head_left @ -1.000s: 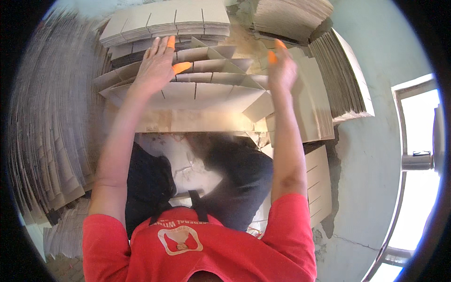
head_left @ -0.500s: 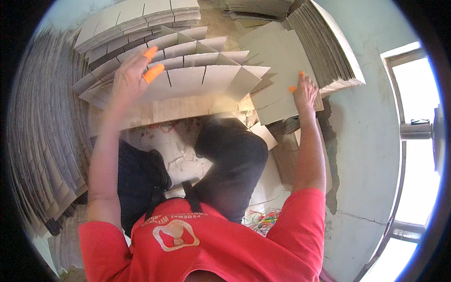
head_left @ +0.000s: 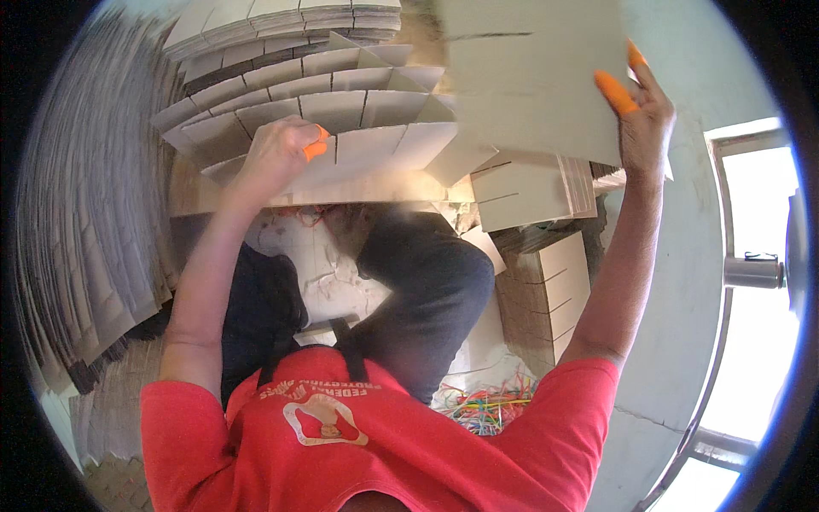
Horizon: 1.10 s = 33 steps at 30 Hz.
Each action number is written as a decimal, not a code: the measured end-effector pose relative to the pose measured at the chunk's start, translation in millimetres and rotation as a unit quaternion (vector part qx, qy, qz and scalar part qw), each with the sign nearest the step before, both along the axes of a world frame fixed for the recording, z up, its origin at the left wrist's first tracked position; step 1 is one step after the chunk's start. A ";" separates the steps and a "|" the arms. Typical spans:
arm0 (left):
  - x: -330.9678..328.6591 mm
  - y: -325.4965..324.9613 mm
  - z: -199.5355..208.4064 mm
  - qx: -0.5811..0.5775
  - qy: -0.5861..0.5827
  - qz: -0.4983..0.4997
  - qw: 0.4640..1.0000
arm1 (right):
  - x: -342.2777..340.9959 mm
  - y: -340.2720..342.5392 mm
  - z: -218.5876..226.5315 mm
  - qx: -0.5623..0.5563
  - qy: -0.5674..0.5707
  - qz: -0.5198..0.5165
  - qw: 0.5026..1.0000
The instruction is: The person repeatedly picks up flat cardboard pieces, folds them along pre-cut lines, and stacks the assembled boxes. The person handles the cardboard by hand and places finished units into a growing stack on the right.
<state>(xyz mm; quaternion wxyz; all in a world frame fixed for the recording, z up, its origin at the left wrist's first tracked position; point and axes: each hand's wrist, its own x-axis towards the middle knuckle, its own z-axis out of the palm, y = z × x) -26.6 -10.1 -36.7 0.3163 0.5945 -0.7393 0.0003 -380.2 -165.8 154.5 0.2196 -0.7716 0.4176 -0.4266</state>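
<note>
Slotted cardboard strips (head_left: pixel 375 145) stand on edge in front of me, crossed by other strips to form a divider grid. At the top edge of the nearest strip, my left hand (head_left: pixel 281 158) pinches the cardboard between thumb and finger, both with orange finger covers. Raised at the right is a flat cardboard sheet (head_left: pixel 529 85) with a slot cut in it. My right hand (head_left: pixel 646 119) grips that sheet by its right edge, its orange-covered thumb on the near face. The sheet hides part of what lies behind it.
Beneath the raised sheet lies a pile of slotted cardboard (head_left: pixel 533 192). Tall cardboard stacks (head_left: pixel 85 213) fill the left side, with more slotted stacks (head_left: pixel 281 17) at the back. Coloured straps (head_left: pixel 490 405) lie by my right knee. A wall and window (head_left: pixel 759 196) bound the right.
My right hand has lifted a cardboard sheet off the right-hand pile, moving up and right. My left hand has come down and right, its fingers closing at the nearest strip.
</note>
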 end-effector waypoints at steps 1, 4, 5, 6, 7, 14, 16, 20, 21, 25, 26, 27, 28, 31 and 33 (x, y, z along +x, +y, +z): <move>-1.9 1.9 -3.0 0.001 0.004 0.001 1.000 | 13.3 1.7 -5.3 -0.014 -0.019 0.053 0.998; -3.6 3.7 -1.0 0.010 0.023 -0.007 1.000 | 32.4 -9.1 -18.9 -0.119 0.104 0.102 0.982; -3.6 3.6 1.2 0.014 0.030 -0.011 0.999 | 38.6 -9.0 -24.0 -0.109 0.132 0.096 0.981; -3.5 3.1 2.8 0.021 0.020 -0.011 1.000 | 46.1 -6.8 -26.7 -0.099 0.162 0.090 0.978; -3.3 2.1 4.7 0.028 0.011 -0.011 0.999 | 52.6 -1.8 -26.8 -0.129 0.179 0.104 0.970; 25.4 -26.2 15.4 -0.149 -0.100 0.082 0.980 | 69.2 2.6 -22.5 -0.088 0.142 0.102 0.981; 32.5 -34.5 4.6 -0.078 -0.069 0.083 0.991 | 66.7 -2.8 -30.2 -0.091 0.163 0.101 0.977; 32.4 -36.3 -0.4 0.012 -0.014 0.063 0.998 | 67.9 -17.0 -48.7 -0.063 0.153 0.136 0.977; 29.8 -32.9 4.1 0.030 -0.015 0.062 0.998 | 70.8 -18.8 -52.4 -0.064 0.104 0.174 0.977; 26.9 -24.5 7.5 0.042 -0.003 0.066 0.997 | 69.9 -14.2 -50.4 -0.067 0.176 0.122 0.975; 30.4 -24.2 4.9 0.040 -0.012 0.066 0.997 | 74.3 -13.8 -53.0 -0.063 0.184 0.137 0.971; 31.0 -24.9 4.7 0.038 -0.022 0.063 0.997 | 78.0 -12.3 -58.0 -0.059 0.191 0.150 0.968; 31.0 -25.2 4.7 0.041 -0.020 0.061 0.997 | 80.8 -11.6 -64.3 -0.054 0.199 0.162 0.965; 34.2 -27.6 9.8 0.079 -0.008 0.062 0.995 | 85.8 -9.5 -75.7 -0.045 0.186 0.161 0.968; 44.4 -39.8 19.7 0.138 0.009 0.067 0.988 | 85.2 -10.9 -79.4 -0.037 0.147 0.190 0.970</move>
